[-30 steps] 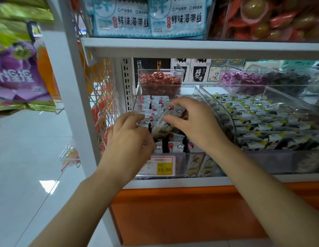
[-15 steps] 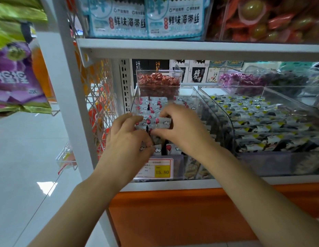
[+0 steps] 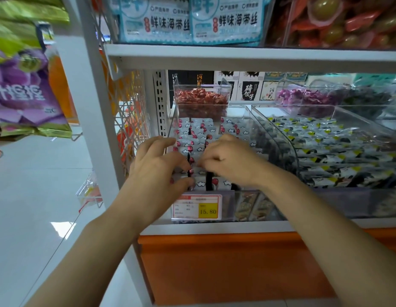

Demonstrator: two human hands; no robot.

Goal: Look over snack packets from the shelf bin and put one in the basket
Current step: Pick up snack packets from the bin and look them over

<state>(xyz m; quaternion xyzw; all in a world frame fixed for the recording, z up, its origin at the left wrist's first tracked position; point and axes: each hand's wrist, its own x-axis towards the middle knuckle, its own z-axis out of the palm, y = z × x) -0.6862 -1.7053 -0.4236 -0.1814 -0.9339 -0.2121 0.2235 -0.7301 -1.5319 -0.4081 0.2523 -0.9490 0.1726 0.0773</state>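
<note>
white shelf [image 3: 214, 227] carries a clear packet bin [image 3: 230, 197] beside a wider bin [image 3: 347, 203], apparently touching

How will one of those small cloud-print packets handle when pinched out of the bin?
Probably light: the cloud-print packets are small and heaped loosely. Likely floppy and a bit slippery, since the wrappers look like thin glossy film. Neighbours may shift.

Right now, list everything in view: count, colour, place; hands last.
small white snack packets with red dots: many, white and red, left clear plastic bin.
black-and-white packets with yellow corners: many, right clear bin.
red wrapped sweets: many, clear box behind.
purple sweets: many, back right.
pale blue seaweed packs: two, top shelf.
price tag: one, white and yellow, left bin's front.
purple and green bags: several, hanging left.
left hand and right hand: both among white packets, grip unclear.
</note>
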